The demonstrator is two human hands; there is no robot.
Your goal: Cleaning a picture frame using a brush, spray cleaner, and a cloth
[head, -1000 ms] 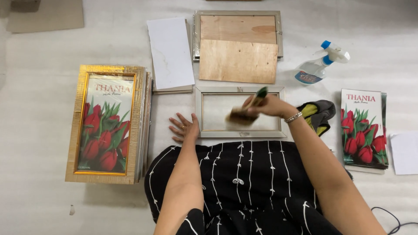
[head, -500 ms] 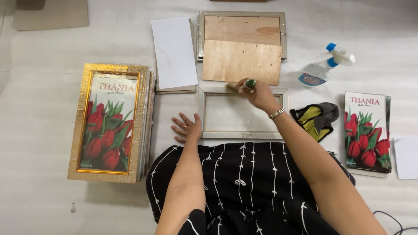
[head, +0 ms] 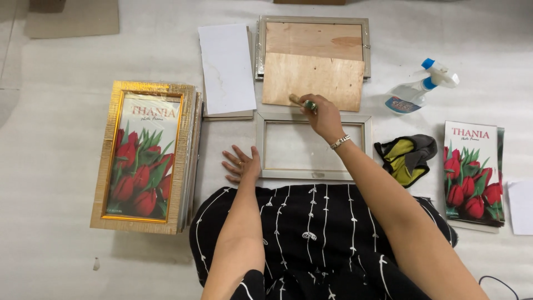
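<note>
Closest to us we see our lap in a black dress with white lines (head: 311,233). Just past it, our left hand (head: 242,164) lies flat on the floor with its fingers spread wide and holds nothing. Its fingertips sit just beside the left edge of the silver frame (head: 315,173), near the bottom corner.

The silver frame lies flat in front of us, and its near edge is just beside our lap. Our right arm goes across the frame. Our right hand (head: 322,115) is at the far edge of the frame, closed around a small brush (head: 302,102). The brush tip pokes out over the near edge of a loose wooden board (head: 327,78).

To the left lies a stack of gold frames (head: 145,156) with red tulips on top. There is a strip of bare floor between that stack and our left hand. To the right lies a yellow and grey cloth (head: 405,158), just beside the frame's right edge. Further right is a tulip picture (head: 473,173).

Further away lie a white sheet (head: 227,69), a second frame with a wooden back (head: 312,39), and a spray bottle (head: 419,89) on its side.
</note>
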